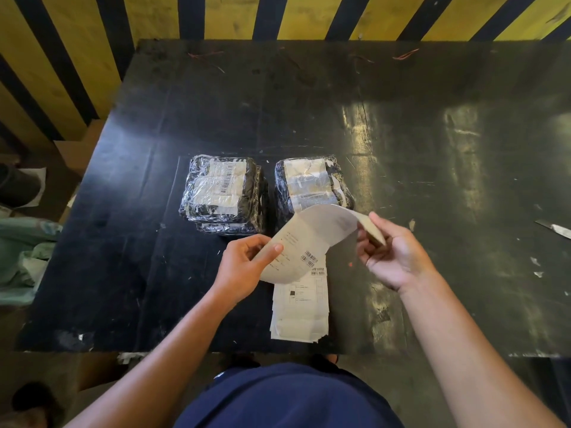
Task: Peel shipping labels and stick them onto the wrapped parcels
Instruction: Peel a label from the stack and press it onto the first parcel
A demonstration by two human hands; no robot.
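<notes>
Two parcels wrapped in clear film stand side by side on the black table: the left parcel (221, 193) and the right parcel (310, 183), both with pale paper under the film. My left hand (244, 268) pinches the lower left edge of a white shipping label (309, 239) that arches up in front of the right parcel. My right hand (389, 251) pinches the label's other end, where a brownish backing corner shows. A stack of more labels (301, 310) lies flat on the table below my hands.
A knife blade (556, 230) lies at the table's right edge (525, 353). A cardboard box (80, 149) and a greenish bag (21, 257) sit on the floor to the left. A yellow and black striped wall stands behind the table.
</notes>
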